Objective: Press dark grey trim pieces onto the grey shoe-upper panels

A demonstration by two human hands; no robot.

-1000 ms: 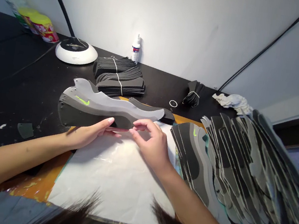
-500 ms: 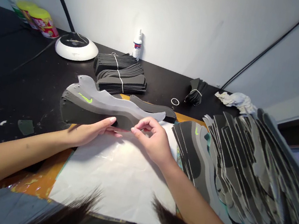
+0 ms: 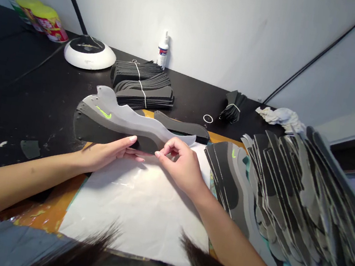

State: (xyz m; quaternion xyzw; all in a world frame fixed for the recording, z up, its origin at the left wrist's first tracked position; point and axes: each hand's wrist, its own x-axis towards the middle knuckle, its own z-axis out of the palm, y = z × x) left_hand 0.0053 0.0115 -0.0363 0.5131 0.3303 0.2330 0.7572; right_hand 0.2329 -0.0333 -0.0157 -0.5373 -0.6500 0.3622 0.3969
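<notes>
A long grey and black shoe piece (image 3: 122,120) with a green swoosh is held up over the back of a white sheet (image 3: 138,216). My left hand (image 3: 111,152) supports its lower edge, thumb on the front and fingers underneath. At the piece's lower right edge, my right hand (image 3: 181,162) pinches with thumb and index finger. Behind the held piece lies a stack of dark curved strips (image 3: 181,127). Right of the sheet, similar shoe pieces (image 3: 234,172) lie fanned out.
Tied bundles of dark strips (image 3: 147,88) stand behind, near a white bottle (image 3: 163,51) and a lamp base (image 3: 89,55). A smaller tied bundle (image 3: 233,108), a white ring (image 3: 208,119) and crumpled tissue (image 3: 281,118) lie farther right. Many overlapping pieces (image 3: 313,206) fill the right side.
The left end of the shoe piece has shifted slightly right and tilted a little. Both hands keep nearly the same grip, and the whole view has moved slightly.
</notes>
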